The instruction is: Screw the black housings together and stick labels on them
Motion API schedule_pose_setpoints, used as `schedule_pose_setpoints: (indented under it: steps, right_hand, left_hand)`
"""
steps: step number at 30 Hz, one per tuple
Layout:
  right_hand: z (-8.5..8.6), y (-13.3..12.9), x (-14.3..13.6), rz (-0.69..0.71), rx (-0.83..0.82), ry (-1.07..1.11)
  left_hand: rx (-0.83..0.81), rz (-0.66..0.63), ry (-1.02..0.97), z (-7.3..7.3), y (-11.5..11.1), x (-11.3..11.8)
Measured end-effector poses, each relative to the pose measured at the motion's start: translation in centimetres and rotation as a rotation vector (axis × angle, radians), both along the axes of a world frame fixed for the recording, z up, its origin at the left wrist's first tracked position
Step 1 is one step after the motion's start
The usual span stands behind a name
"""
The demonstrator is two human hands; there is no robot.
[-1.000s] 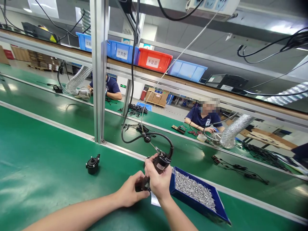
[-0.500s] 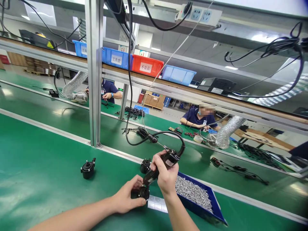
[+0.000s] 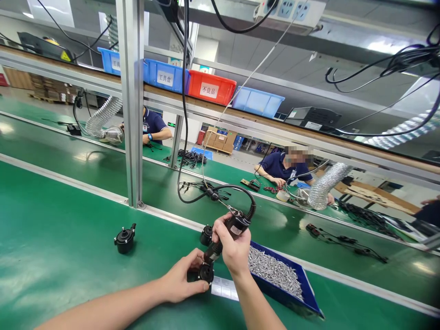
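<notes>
My right hand [image 3: 233, 250] is wrapped round a black corded electric screwdriver [image 3: 220, 238], its cable rising from the upper end. The tool slants down, and its lower end meets the top of a round black motor housing [image 3: 206, 273]. My left hand [image 3: 185, 279] grips that housing from the left, thumb in front and fingers behind. The driver's tip is too hidden to make out. Just behind the tool stands a similar black housing [image 3: 206, 235]. Another black housing [image 3: 124, 239] with a side spout sits apart on the green mat to the left.
A blue tray [image 3: 314, 300] full of silver screws [image 3: 275, 270] lies right of my right forearm. A metal post [image 3: 132, 105] rises behind the mat. Above runs a shelf with a red bin [image 3: 211, 88] and blue bins [image 3: 165, 77]. Two co-workers sit across the bench.
The screwdriver and my right hand have shifted slightly left, the tool's top tilting a little. My left hand keeps its hold on the housing. The view has moved slightly.
</notes>
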State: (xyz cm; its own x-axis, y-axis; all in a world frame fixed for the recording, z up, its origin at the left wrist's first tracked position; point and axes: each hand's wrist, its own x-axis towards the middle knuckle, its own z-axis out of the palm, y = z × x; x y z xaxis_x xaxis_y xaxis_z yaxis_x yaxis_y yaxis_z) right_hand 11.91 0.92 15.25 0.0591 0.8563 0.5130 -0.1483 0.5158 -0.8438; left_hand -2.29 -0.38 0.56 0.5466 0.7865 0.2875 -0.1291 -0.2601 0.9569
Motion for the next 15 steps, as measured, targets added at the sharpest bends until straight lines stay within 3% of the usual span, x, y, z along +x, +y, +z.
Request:
schedule_pose_setpoints:
  steps: [9, 15]
  right_hand:
    - [-0.5, -0.1, -0.5, 0.038, -0.04, -0.088]
    - [-1.1, 0.2, -1.6, -0.051, -0.039, -0.045]
  left_hand:
    - [-0.063, -0.039, -0.04, 0.0, 0.3, 0.1]
    - [-0.119, -0.045, -0.043, 0.4, 0.6, 0.1]
